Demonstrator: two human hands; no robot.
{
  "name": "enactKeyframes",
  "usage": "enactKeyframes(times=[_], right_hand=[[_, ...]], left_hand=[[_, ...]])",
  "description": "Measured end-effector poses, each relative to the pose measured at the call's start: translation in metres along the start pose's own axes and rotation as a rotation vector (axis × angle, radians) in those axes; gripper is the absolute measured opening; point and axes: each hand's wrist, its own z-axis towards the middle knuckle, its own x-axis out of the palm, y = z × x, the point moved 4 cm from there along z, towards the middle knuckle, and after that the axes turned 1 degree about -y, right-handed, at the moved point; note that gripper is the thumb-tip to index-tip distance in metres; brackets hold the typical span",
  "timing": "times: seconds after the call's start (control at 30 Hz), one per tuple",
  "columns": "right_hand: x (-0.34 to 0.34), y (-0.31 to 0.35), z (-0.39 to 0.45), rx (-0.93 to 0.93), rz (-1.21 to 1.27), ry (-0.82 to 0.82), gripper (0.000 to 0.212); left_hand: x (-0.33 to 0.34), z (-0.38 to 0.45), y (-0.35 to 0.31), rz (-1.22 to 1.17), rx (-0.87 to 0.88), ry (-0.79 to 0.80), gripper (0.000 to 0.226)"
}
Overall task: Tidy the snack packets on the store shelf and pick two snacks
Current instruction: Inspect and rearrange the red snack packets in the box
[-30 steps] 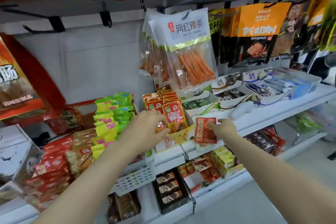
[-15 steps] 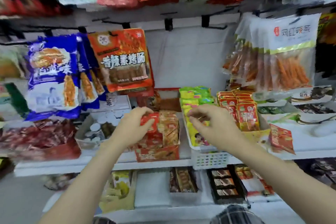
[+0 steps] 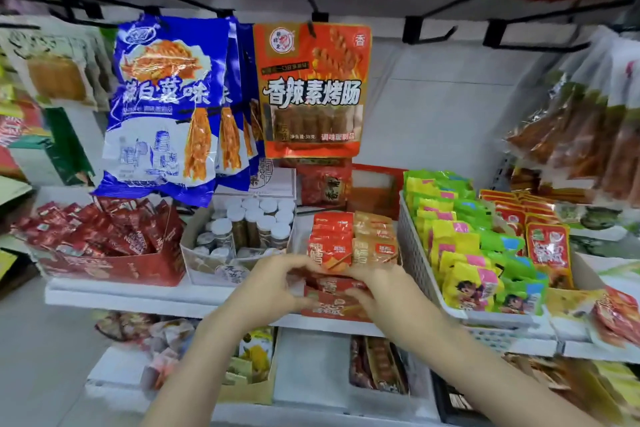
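A red display box [image 3: 327,305] of red and tan snack packets [image 3: 353,239] stands at the front of the white shelf [image 3: 138,295]. Both hands meet at its front. My left hand [image 3: 273,284] has curled fingers touching the front packets and the box's upper left edge. My right hand [image 3: 377,288] grips the box's right front, thumb across its face. Which single packet either hand holds is hidden by the fingers.
Right of the box stands a white basket [image 3: 415,253] of yellow and green packets [image 3: 464,246], then red-orange packets [image 3: 547,246]. Left sit a box of small jars [image 3: 249,229] and a red box of dark red sachets [image 3: 104,236]. Blue bags [image 3: 162,107] and an orange bag [image 3: 311,90] hang above.
The view swung left along the shelf. My right hand left the red packet on the right shelf and came to the red box; my left hand moved down to its front.
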Motion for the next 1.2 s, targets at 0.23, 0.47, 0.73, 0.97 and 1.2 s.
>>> enactKeyframes(times=[0.23,0.47,0.73,0.97,1.2], right_hand=[[0.019,0.002,0.015,0.028,-0.159,-0.115,0.036],[0.004,0.008,0.02,0.055,-0.052,-0.164,0.022],[-0.002,0.01,0.013,0.124,0.086,0.032,0.031],[-0.014,-0.014,0.06,0.204,-0.056,-0.077,0.028],[0.001,-0.021,0.07,0.287,0.028,-0.125,0.021]], left_hand=[[0.001,0.021,0.002,-0.078,0.039,0.008,0.045],[0.006,0.015,-0.012,-0.001,0.137,-0.069,0.045],[0.017,0.005,-0.007,0.226,0.21,0.003,0.033],[0.014,-0.005,-0.005,0.159,0.198,0.043,0.037],[0.009,-0.01,-0.007,-0.042,0.185,0.048,0.033]])
